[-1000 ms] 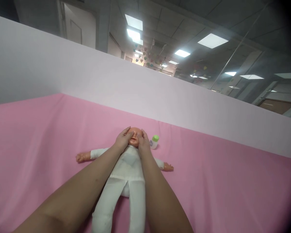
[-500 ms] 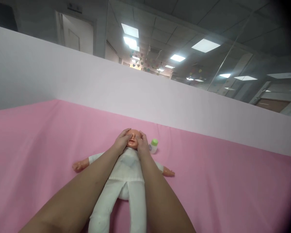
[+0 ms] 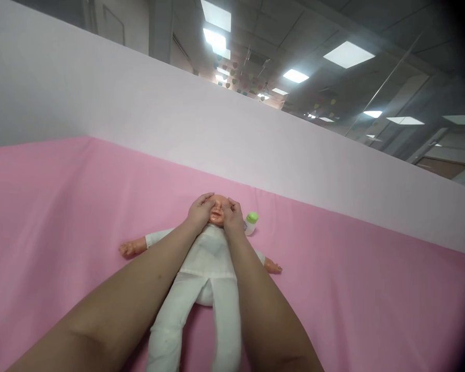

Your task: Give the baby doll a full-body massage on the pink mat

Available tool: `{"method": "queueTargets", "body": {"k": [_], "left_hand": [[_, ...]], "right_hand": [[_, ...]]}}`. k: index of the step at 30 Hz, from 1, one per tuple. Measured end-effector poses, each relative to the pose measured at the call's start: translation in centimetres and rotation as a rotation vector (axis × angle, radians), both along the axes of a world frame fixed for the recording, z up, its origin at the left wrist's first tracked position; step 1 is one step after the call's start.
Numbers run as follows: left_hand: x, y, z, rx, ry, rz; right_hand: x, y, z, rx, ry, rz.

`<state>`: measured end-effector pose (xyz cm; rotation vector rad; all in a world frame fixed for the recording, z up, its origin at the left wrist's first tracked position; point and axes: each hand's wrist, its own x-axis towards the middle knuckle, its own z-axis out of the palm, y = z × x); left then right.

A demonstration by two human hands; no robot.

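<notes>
A baby doll (image 3: 209, 253) in white cloth lies on its back on a pink sheet (image 3: 356, 289), its arms spread out and its legs toward me. On the left side of its head, my left hand (image 3: 200, 211) is cupped, the thumb lying by the doll's eye. My right hand (image 3: 233, 216) cups the opposite side in the same way, thumb beside the other eye. Between the two thumbs the doll's nose and mouth show. My fingertips are partly hidden behind its head. Close to my right hand stands a small clear bottle (image 3: 251, 224) with a green cap.
A low white wall (image 3: 225, 139) runs behind the pink sheet, with glass above it. Through the glass show lit ceiling panels (image 3: 349, 54) and heart-shaped decorations. My forearms pass along both sides of the doll's body.
The view has tilted down a little, so the scene sits higher and slightly to the right. Both hands stay on the doll's head, and the thumbs have shifted slightly at its eyes.
</notes>
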<state>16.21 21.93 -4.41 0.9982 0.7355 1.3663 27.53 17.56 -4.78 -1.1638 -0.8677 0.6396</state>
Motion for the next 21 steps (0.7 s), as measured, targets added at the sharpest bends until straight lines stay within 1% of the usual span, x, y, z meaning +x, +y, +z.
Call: {"method": "queueTargets", "body": {"k": [6, 11, 13, 16, 19, 21], "left_hand": [[-0.2, -0.5, 0.6, -0.058, -0.075, -0.017], [-0.5, -0.9, 0.9, -0.058, -0.092, -0.026], [-0.6, -1.0, 0.9, -0.049, -0.079, -0.054], [-0.8, -1.2, 0.9, -0.018, -0.045, -0.088], [-0.9, -1.3, 0.8, 0.004, -0.008, -0.076], [-0.8, -1.3, 0.7, 0.008, 0.011, -0.055]], "right_hand": [[0.3, 0.5, -0.7, 0.045, 0.095, 0.087], [0.7, 0.4, -1.2, 0.086, 0.328, 0.223], [0.6, 0.1, -1.0, 0.106, 0.363, 0.247], [0.1, -0.6, -0.2, 0.106, 0.293, 0.235], [-0.2, -1.1, 0.7, 0.036, 0.188, 0.184], [-0.2, -1.3, 1.0, -0.015, 0.082, 0.123]]}}
